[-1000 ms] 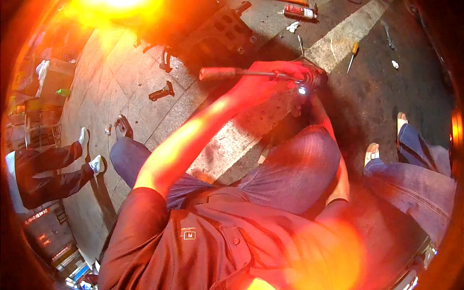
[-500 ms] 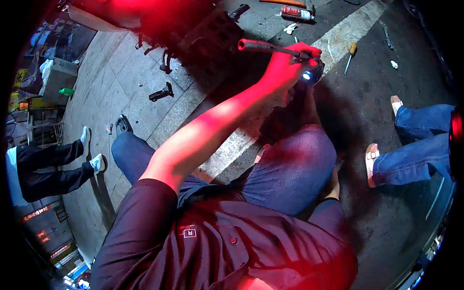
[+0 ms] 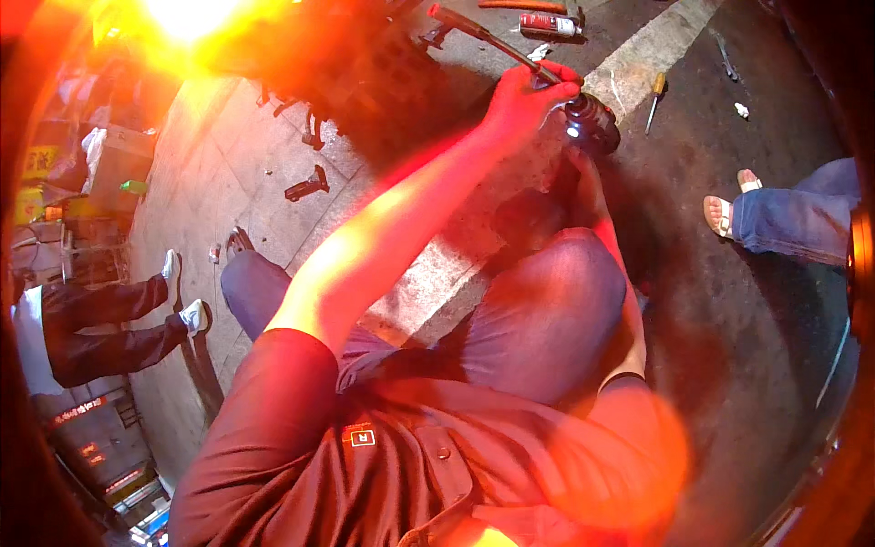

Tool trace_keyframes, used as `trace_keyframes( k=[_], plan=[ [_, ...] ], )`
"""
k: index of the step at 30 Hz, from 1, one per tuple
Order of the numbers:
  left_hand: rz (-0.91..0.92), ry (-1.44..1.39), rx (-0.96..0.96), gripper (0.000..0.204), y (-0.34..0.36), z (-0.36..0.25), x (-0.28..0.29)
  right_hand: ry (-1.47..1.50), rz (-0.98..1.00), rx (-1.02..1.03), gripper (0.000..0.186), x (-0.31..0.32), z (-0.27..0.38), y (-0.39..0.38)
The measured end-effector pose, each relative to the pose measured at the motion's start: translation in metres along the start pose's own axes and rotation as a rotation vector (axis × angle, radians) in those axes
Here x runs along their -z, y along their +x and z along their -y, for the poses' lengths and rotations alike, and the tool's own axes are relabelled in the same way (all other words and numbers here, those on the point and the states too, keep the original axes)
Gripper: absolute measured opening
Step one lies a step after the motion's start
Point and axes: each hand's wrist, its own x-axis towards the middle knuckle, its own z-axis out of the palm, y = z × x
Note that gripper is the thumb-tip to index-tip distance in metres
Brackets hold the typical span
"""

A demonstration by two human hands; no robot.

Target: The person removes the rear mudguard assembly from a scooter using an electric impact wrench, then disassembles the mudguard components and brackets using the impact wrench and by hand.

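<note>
The left hand (image 3: 529,102) wraps its fingers around a long, dark, rod-shaped tool (image 3: 492,42). By a black rounded part (image 3: 599,132), the right hand's (image 3: 585,169) finger state cannot be told.

Lettered badge (image 3: 363,438) on shirt (image 3: 401,483), blurred red sign (image 3: 80,411)

Left grip (image 3: 529,98): glowing red, that light is wild
Long-handled tool (image 3: 489,39): dark shaft, reddish end
Round part (image 3: 597,128): basically black, one bright white spot
Screwdriver (image 3: 657,87): yellow handle, greyish shank
Can (image 3: 547,25): red, white toward one end
Jeans (image 3: 547,319): blue, kinda purple here
Shirt (image 3: 401,474): dark maroon-looking, small pale chest logo
Pavement (image 3: 264,173): greyish slabs, thin line pattern
</note>
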Motion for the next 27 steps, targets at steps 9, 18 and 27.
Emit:
trace_keyframes(
  k=[9, 18, 27],
  plan=[
    [0.296, 0.625, -0.452, 0.018, 0.002, 0.028, 0.019, -0.275, 0.153, -0.075, 0.022, 0.045, -0.007, 0.021],
    [0.319, 0.339, -0.029, 0.018, -0.002, 0.021, 0.002, -0.091, 0.213, -0.127, 0.034, 0.058, -0.023, 0.013],
    [0.22, 0.345, 0.007, 0.014, 0.035, 0.046, 0.032, -0.219, 0.224, -0.343, 0.036, 0.065, -0.023, 0.052]
  ],
)
